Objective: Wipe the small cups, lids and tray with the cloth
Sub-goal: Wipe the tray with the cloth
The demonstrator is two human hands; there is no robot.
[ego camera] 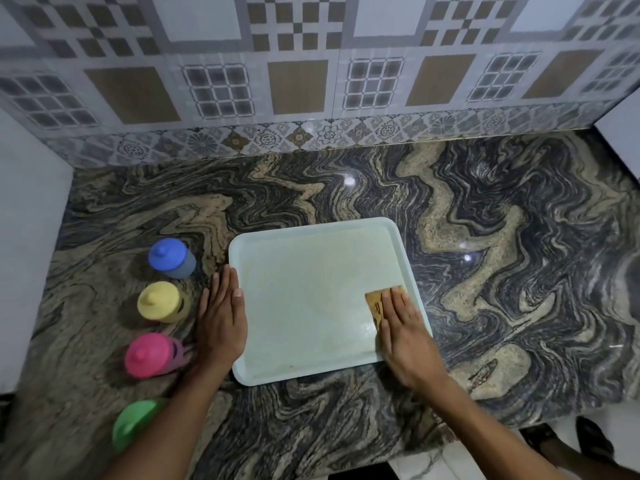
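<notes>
A pale green rectangular tray lies flat on the marbled counter. My right hand presses a tan cloth flat onto the tray's right side, near its front right corner. My left hand lies flat with fingers together against the tray's left rim, thumb on the rim. To the left of the tray stand small lidded cups in a column: blue, yellow, pink and green. My left forearm partly hides the green cup.
The swirled granite counter runs back to a tiled wall. White side walls close it in at left and right. The counter's front edge is near the bottom, with a person's sandalled feet on the floor below.
</notes>
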